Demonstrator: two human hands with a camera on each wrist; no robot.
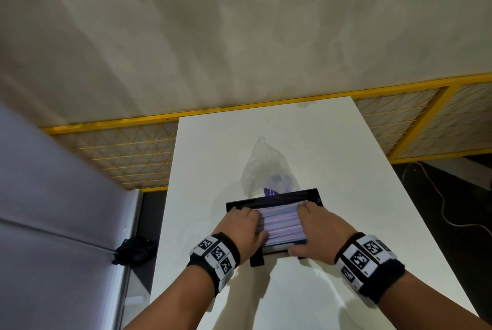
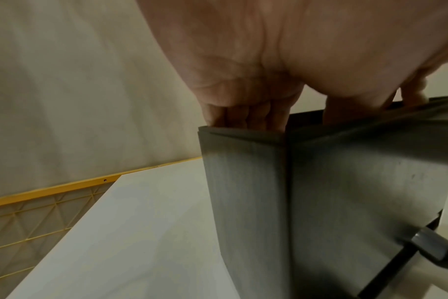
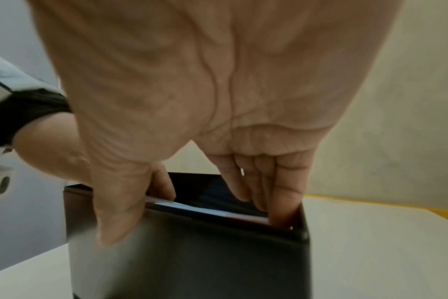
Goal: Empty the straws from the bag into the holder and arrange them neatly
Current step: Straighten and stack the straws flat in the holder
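A black box-shaped holder (image 1: pixel 274 196) stands on the white table (image 1: pixel 332 148). Several pink-and-blue wrapped straws (image 1: pixel 282 226) lie side by side across it. My left hand (image 1: pixel 249 224) covers their left ends, its fingers (image 2: pixel 246 117) dipping down inside the holder (image 2: pixel 345 202). My right hand (image 1: pixel 306 223) is at the right ends, with its fingers (image 3: pixel 281 192) straight inside the holder (image 3: pixel 192 263) against the straws (image 3: pixel 205 210) and the thumb on the front wall outside. A crumpled clear bag (image 1: pixel 266 164) with a purple label lies just behind the holder.
A yellow wire-mesh fence (image 1: pixel 133 154) runs behind the table's far edge. A grey panel (image 1: pixel 53 223) stands close on the left, with a black bundle (image 1: pixel 135 249) on the floor beside it. A thin cable (image 1: pixel 447 210) trails on the dark floor at the right.
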